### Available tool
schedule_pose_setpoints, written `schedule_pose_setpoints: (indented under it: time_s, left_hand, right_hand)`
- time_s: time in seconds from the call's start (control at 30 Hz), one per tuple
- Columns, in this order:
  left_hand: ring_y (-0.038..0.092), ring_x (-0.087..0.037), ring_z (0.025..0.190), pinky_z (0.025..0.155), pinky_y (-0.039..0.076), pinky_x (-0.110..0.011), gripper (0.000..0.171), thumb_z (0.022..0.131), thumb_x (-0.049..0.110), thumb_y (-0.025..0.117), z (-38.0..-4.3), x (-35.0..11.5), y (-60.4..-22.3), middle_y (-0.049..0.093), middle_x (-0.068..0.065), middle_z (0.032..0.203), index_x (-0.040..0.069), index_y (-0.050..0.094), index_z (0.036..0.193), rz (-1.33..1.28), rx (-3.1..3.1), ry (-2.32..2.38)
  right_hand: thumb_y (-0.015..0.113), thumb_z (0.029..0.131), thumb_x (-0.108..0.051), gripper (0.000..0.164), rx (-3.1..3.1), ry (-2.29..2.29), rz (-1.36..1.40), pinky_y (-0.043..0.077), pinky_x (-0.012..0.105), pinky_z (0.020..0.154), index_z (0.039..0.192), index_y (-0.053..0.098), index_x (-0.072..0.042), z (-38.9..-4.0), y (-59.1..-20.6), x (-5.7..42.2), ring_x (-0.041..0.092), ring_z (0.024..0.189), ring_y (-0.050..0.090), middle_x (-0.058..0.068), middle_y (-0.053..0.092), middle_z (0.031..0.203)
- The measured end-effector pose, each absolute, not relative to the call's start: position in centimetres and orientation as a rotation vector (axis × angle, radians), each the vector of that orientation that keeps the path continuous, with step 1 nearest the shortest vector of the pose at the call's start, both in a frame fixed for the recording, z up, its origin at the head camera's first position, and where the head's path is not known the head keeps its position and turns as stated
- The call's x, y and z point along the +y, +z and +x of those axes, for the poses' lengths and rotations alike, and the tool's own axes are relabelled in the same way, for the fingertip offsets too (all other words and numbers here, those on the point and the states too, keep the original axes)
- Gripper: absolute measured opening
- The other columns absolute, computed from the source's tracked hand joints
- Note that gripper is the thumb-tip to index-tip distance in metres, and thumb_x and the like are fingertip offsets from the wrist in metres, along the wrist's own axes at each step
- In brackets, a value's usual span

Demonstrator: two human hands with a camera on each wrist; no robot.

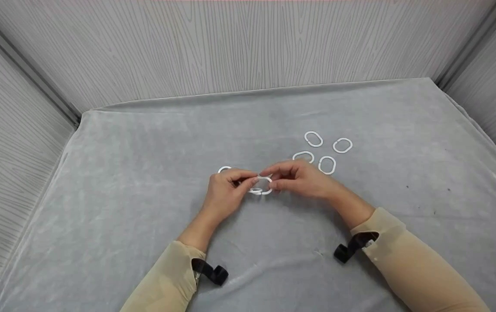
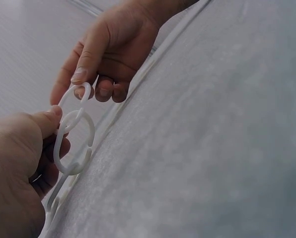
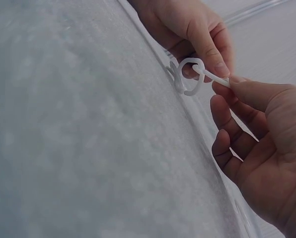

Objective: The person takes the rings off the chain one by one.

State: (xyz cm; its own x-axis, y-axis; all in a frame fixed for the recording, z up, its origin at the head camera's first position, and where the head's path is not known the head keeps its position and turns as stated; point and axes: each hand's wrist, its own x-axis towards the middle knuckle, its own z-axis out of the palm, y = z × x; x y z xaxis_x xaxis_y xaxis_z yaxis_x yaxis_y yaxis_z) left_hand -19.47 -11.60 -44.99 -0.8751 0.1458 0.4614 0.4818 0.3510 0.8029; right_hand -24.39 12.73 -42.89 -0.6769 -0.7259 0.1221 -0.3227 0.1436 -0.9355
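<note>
Both hands meet near the middle of the cloth over a short chain of white plastic oval links. Between thumb and finger, my right hand (image 1: 306,180) pinches the end link (image 3: 216,79). That link passes through a second white link (image 2: 92,131), which has a small gap in its side. My left hand (image 1: 225,195) pinches where these two links join, its thumb tip against them. Below, in the left wrist view, a further link (image 2: 54,191) hangs from the second one. Part of a white link (image 1: 225,167) shows just beyond the left hand's knuckles.
Several loose white links (image 1: 328,174) lie on the grey cloth (image 1: 152,143) beyond and right of the right hand, one partly hidden by it. Pale wood-grain panels (image 1: 239,47) stand behind and at both sides. Black straps (image 1: 206,269) sit on both wrists.
</note>
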Motion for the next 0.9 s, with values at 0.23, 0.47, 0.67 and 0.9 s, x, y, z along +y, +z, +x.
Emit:
schedule_pose_setpoints:
  time_s: [0.23, 0.47, 0.67, 0.9]
  left_hand:
    - [0.066, -0.011, 0.075, 0.068, 0.052, -0.024, 0.008, 0.095, 0.016, 0.082, -19.48, -11.56, -45.03, 0.079, 0.003, 0.089, 0.010, 0.085, 0.097, -0.540, -2.303, -1.531]
    - [0.066, -0.013, 0.074, 0.067, 0.051, -0.023, 0.009, 0.094, 0.017, 0.083, -19.65, -11.53, -45.23, 0.079, 0.003, 0.089, 0.008, 0.085, 0.097, -0.510, -2.284, -1.558]
    - [0.069, -0.012, 0.083, 0.071, 0.052, -0.024, 0.022, 0.097, 0.021, 0.081, -19.66, -11.68, -45.27, 0.079, 0.002, 0.096, 0.003, 0.082, 0.109, -0.457, -2.293, -1.562]
    - [0.070, -0.013, 0.089, 0.073, 0.051, -0.025, 0.025, 0.097, 0.022, 0.081, -19.63, -11.68, -45.06, 0.079, 0.000, 0.100, 0.002, 0.080, 0.113, -0.398, -2.266, -1.555]
  right_hand:
    - [0.073, 0.098, -0.001, 0.034, 2.063, -1.537, -0.992, 0.054, 0.024, 0.075, 0.131, 0.070, 0.005, -24.41, -43.04, 12.75, 0.010, 0.083, 0.068, 0.015, 0.076, 0.095]
    - [0.072, 0.099, 0.001, 0.032, 2.085, -1.553, -0.966, 0.054, 0.024, 0.075, 0.130, 0.070, 0.006, -24.31, -42.92, 12.65, 0.010, 0.082, 0.068, 0.014, 0.076, 0.095]
    - [0.074, 0.098, -0.002, 0.031, 2.144, -1.592, -0.951, 0.051, 0.022, 0.070, 0.128, 0.072, 0.005, -24.43, -42.95, 12.59, 0.009, 0.077, 0.065, 0.020, 0.076, 0.093]
    - [0.075, 0.097, -0.002, 0.031, 2.202, -1.679, -0.891, 0.051, 0.022, 0.065, 0.128, 0.073, 0.004, -24.62, -43.11, 12.62, 0.011, 0.071, 0.065, 0.025, 0.075, 0.092]
